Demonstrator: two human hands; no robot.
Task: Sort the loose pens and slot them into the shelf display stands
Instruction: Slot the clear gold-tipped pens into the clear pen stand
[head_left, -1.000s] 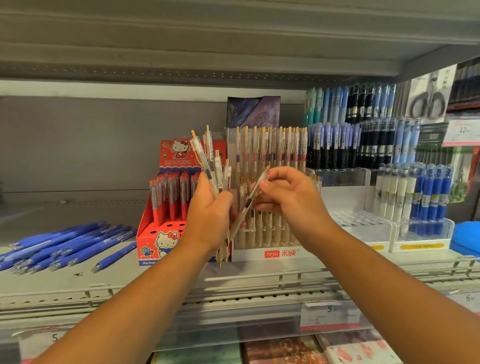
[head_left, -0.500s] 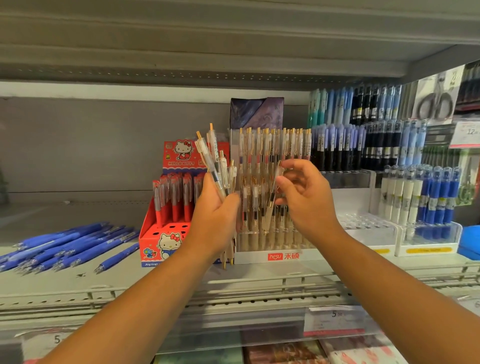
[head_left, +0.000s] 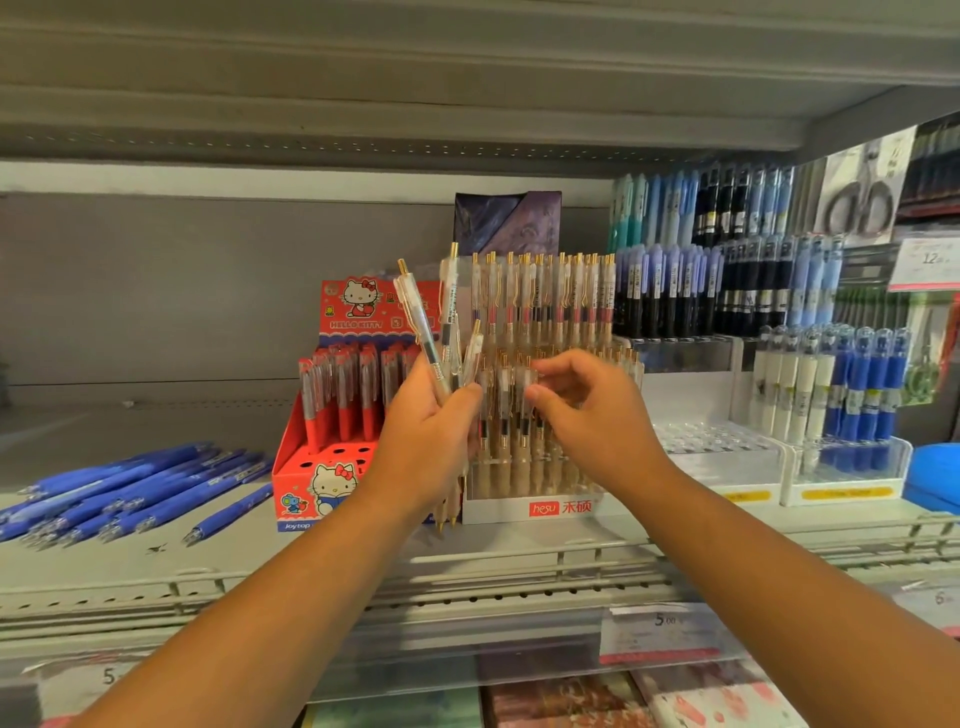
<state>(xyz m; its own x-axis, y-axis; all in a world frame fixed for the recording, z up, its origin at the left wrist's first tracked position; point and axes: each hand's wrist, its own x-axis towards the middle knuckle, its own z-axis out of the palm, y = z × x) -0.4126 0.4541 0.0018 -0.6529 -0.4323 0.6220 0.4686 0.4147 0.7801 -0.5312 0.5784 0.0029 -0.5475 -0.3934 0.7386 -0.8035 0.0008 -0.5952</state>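
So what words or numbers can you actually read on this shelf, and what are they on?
"HELLO KITTY": red box, header.
"Joytop": red box, bottom edge.
"hesu 禾硕": white stand, front.
"5.00": price tag, shelf edge.
"12": upper right tag.
"5": lower left tag.
Print on the pens: too small to read.

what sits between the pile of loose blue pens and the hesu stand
A red Hello Kitty pen box, seen in the head view.
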